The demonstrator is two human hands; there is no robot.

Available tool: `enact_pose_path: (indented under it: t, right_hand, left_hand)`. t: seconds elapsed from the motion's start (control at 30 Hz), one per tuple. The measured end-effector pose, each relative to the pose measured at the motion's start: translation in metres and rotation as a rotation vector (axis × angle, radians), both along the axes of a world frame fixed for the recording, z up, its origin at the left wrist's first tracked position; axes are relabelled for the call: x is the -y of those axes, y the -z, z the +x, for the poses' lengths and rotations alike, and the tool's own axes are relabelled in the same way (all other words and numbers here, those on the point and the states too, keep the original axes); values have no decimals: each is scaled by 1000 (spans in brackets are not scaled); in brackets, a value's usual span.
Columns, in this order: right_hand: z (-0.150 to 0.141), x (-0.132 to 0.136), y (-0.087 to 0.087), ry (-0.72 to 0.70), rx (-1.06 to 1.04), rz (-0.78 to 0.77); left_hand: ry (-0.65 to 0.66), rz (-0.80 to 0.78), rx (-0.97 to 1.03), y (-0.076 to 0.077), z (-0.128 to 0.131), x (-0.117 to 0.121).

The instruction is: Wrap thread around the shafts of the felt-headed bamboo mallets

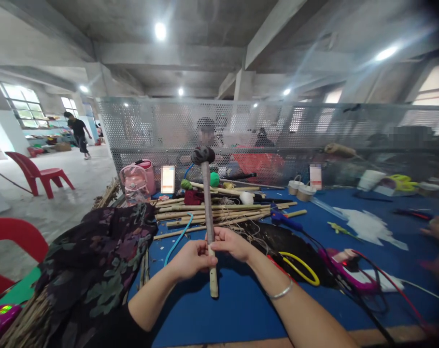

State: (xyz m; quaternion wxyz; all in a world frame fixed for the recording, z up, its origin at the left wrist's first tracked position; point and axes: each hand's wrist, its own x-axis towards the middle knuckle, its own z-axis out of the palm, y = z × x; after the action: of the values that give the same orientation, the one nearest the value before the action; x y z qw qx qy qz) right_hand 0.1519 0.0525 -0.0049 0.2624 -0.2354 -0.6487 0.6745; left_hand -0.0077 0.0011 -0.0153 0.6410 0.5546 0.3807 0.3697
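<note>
Blue tabletop [248, 309] is lying bare between my forearms, giving either hand free way back toward me. Stick [207, 193] with dark round head is jutting up and forward from my fingers, blocking middle. Beyond, crosswise canes [241, 209] are barring low forward reach; perforated metal screen [161, 116] is standing behind. Leftward, blue tube [180, 237], then floral cloth [106, 261], are crowding my left hand [186, 258]. Rightward, yellow loop [315, 277] and blue glue gun [286, 221] are cluttering sideways path.

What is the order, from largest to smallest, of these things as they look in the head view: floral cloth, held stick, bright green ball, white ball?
1. Floral cloth
2. Held stick
3. Bright green ball and white ball: too alike to rank.
</note>
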Motion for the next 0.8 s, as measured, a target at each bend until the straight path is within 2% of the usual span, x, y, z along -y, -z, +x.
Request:
enact_pose_path:
  t: [0.1, 0.23, 0.3, 0.37, 0.47, 0.53, 0.7, 0.8]
  right_hand:
    - [-5, -1, 6, 25, -68, -16]
    - [-14, -3, 14, 133, -124, 8]
    - [-12, -5, 14, 171, -119, 37]
    - [-6, -6, 13, 159, -74, 57]
    - [1, -5, 11, 82, -11, 55]
    - [1, -5, 12, 96, -21, 56]
    - [-9, -5, 12, 235, -37, 100]
    - [-6, -3, 6, 236, -35, 128]
  left_hand:
    - [-20, 6, -30, 4, -1, -1]
    - [-198, 109, -135, 13, -1, -6]
    - [-224, 148, -173, 12, -3, -6]
    - [-150, 134, -165, 6, -5, -4]
    - [88, 4, -131, -5, -10, 0]
    - [124, -31, -143, -7, -12, 2]
    - [-247, 270, -323, 3, -11, -3]
    - [-230, 296, -353, 3, -11, -4]
